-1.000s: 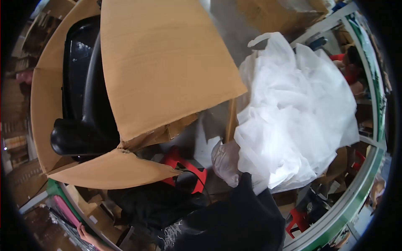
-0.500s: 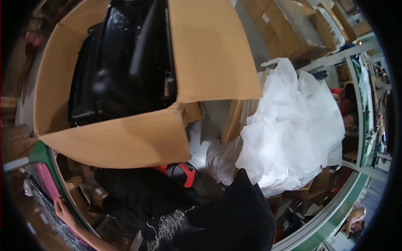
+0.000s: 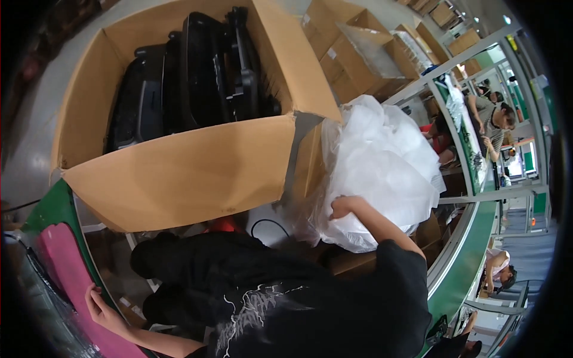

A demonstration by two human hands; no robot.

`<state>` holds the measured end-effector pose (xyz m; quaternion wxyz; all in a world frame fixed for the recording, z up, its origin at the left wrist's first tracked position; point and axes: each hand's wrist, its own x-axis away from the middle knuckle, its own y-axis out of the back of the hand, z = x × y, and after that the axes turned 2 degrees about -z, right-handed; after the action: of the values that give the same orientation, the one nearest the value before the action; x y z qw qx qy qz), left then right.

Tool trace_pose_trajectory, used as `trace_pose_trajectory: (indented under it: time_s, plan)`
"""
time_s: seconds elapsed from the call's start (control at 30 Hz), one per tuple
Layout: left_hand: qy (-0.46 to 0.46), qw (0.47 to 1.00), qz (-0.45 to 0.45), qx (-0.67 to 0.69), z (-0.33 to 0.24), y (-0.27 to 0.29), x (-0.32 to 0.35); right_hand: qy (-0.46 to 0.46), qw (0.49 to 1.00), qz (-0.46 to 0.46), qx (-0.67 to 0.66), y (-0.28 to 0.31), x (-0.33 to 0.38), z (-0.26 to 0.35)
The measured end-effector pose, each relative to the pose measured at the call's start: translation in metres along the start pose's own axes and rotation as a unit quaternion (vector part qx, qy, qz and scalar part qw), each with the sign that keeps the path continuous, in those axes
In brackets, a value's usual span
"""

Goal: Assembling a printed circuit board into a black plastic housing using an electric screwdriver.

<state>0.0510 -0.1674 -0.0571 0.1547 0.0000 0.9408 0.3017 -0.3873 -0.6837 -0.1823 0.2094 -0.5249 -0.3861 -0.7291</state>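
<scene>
My left hand (image 3: 107,313) rests with fingers stretched out on the edge of a pink mat (image 3: 77,280) on the green bench at the lower left. Out to the right, my right hand (image 3: 342,207) is closed at the near left side of a heap of white foam sheets (image 3: 388,161). It appears to pinch one sheet; the fingertips are partly hidden. Clear plastic bagging (image 3: 307,221) wraps the heap's lower left. Ahead stands a large open cardboard box (image 3: 185,173) holding several black plastic housings (image 3: 203,71) set upright.
More open cartons (image 3: 358,59) stand at the back right. A green-topped bench (image 3: 459,262) with a metal rim runs along the right, where other people (image 3: 495,125) work. Below the box lie a red object (image 3: 222,224) and a black cable (image 3: 268,222).
My view has shifted, showing more of the box's inside and the right side. My right arm has come into view, its hand now at the foam heap. My left hand stays at the pink mat.
</scene>
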Motion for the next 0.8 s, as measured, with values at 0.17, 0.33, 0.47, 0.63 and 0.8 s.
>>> trace_pose_trajectory:
  time_s: [0.17, 0.33, 0.47, 0.63, 0.8]
  plan:
    - [0.015, 0.999, -0.031, 0.005, -0.006, 0.015, -0.001, -0.235, 0.692, -0.682, -0.027, 0.038, 0.094, -0.010]
    - [0.043, 0.997, -0.008, 0.057, -0.005, 0.008, 0.003, -0.292, 0.945, -0.140, -0.052, -0.073, 0.019, -0.038]
    - [0.047, 0.996, -0.005, 0.075, 0.013, 0.013, -0.005, -0.162, 0.931, -0.311, 0.100, -0.152, -0.087, -0.062]
    - [0.034, 0.993, 0.024, 0.109, -0.004, -0.034, -0.014, -0.296, 0.868, -0.394, 0.064, -0.249, -0.200, -0.163]
    - [-0.028, 0.997, -0.055, 0.042, -0.013, 0.015, 0.003, -0.129, 0.972, -0.182, 0.078, -0.236, -0.232, -0.187]
